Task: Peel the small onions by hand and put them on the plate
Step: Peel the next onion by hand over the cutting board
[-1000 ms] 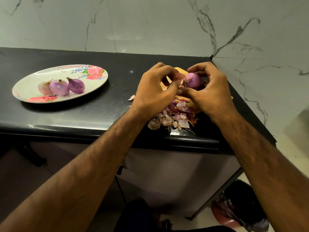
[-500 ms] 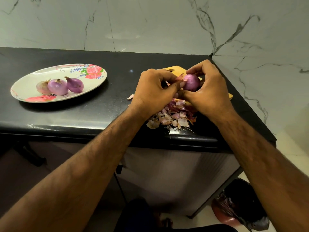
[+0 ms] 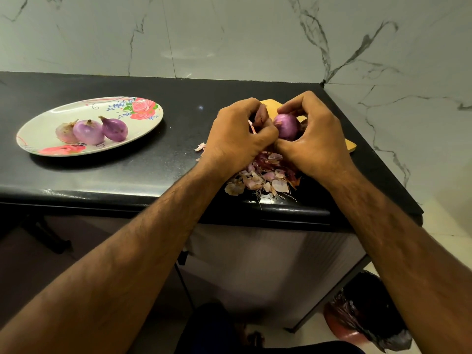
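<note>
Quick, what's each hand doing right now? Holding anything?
Left hand: closed, pinching a flap of onion skin.
Right hand: closed, grip round the small onion.

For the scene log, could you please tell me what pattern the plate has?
The plate is white with pink roses at its rim; head view.

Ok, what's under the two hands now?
Onion skins piled on the counter and a yellow board. The left hand and right hand cover most of the board; what else it holds is hidden.
</note>
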